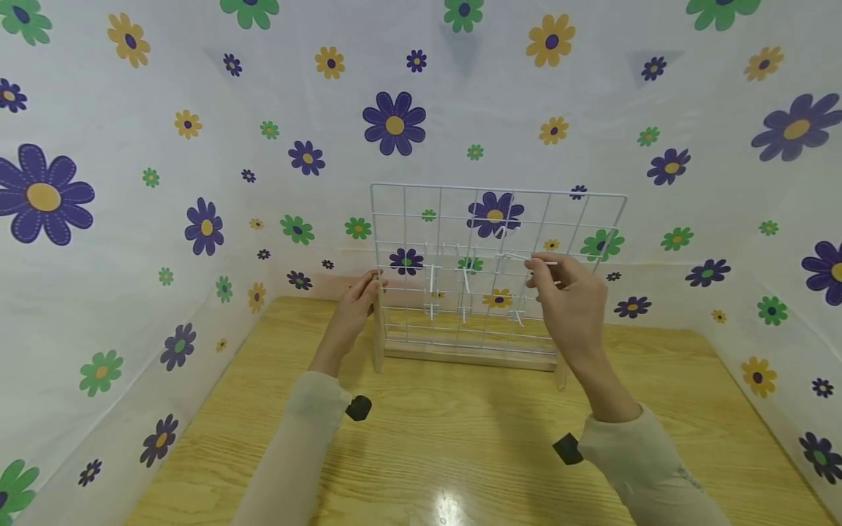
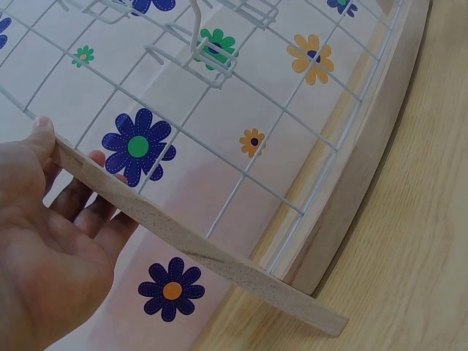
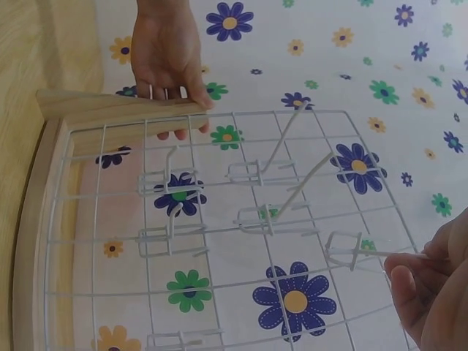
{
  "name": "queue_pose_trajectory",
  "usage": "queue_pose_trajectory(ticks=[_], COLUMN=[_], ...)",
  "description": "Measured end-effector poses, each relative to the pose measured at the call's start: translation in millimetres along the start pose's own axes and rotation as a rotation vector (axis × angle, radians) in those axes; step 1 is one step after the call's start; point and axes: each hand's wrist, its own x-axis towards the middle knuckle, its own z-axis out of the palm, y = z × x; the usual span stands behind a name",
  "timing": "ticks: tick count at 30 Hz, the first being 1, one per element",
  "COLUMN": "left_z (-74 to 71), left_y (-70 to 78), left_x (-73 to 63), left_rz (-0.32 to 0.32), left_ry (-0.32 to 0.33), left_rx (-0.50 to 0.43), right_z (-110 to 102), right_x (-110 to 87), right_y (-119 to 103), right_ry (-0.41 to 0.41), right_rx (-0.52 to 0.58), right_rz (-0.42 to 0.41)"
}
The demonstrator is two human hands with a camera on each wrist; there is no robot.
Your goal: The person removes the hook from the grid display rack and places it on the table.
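A white wire grid panel [image 1: 500, 190] stands in a wooden stand [image 1: 470, 356]. My left hand [image 1: 349, 321] grips the stand's left post [image 2: 183, 238], thumb on the near side and fingers behind. At the panel's right half, my right hand [image 1: 574, 303] pinches the straight prong of a white wire hook [image 3: 355, 251] between thumb and fingers. That hook's looped end is against the grid; I cannot tell whether it is latched on. Several similar hooks [image 3: 252, 172] hang on the grid to the left and below, prongs sticking outward.
The stand rests on a light wood-grain table [image 1: 408, 446]. Behind and at both sides rises a white sheet [image 1: 296, 95] printed with purple, yellow and green flowers. Small black pieces [image 1: 569, 448] sit beside the sleeve cuffs.
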Motion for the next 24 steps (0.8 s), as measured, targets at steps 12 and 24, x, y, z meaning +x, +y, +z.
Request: queue_pose_trajectory(ticks=[12, 24], left_z=[0.8, -0.5], left_y=[-0.4, -1.1], left_x=[0.8, 0.5], left_rz=[0.000, -0.005], left_ry=[0.010, 0.006], left_rx=[0.021, 0.009], right_z=[-22, -40], right_x=[-3.6, -8.2], right_y=[-4, -4], right_ry=[-0.004, -0.001], right_rx=[0.021, 0.095], right_rz=[0.006, 0.053])
